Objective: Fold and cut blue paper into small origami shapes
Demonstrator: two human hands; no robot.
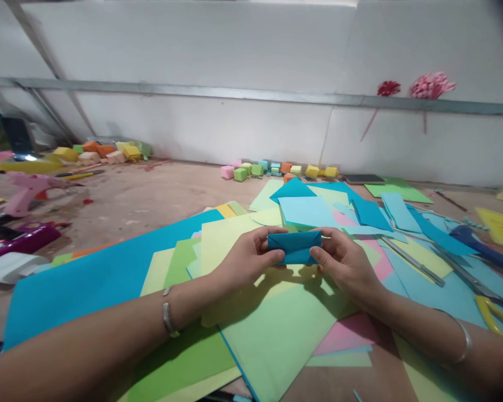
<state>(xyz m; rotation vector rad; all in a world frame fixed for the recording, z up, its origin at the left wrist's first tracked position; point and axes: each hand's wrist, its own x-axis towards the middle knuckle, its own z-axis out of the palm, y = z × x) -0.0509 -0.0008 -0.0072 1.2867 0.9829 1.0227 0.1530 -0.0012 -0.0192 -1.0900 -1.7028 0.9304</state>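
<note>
A small piece of folded blue paper (295, 248) with diagonal creases at its ends is held up between my two hands. My left hand (254, 251) pinches its left end, thumb on the near face and fingers behind. At the right end my right hand (343, 259) grips it the same way. Beneath them spreads a layered pile of coloured sheets, with a pale green sheet (276, 335) nearest me and a pale yellow sheet (218, 245) under my left hand. Just beyond the folded piece lies a light blue paper (308, 211).
Scissors with yellow handles (490, 312) and a silver pen-like tool (414, 261) lie at right. A pink glue gun (23, 192) rests at left. Several small paper cubes (257, 169) line the wall's foot. Paper flowers (431, 86) hang by the metal rail (235, 91).
</note>
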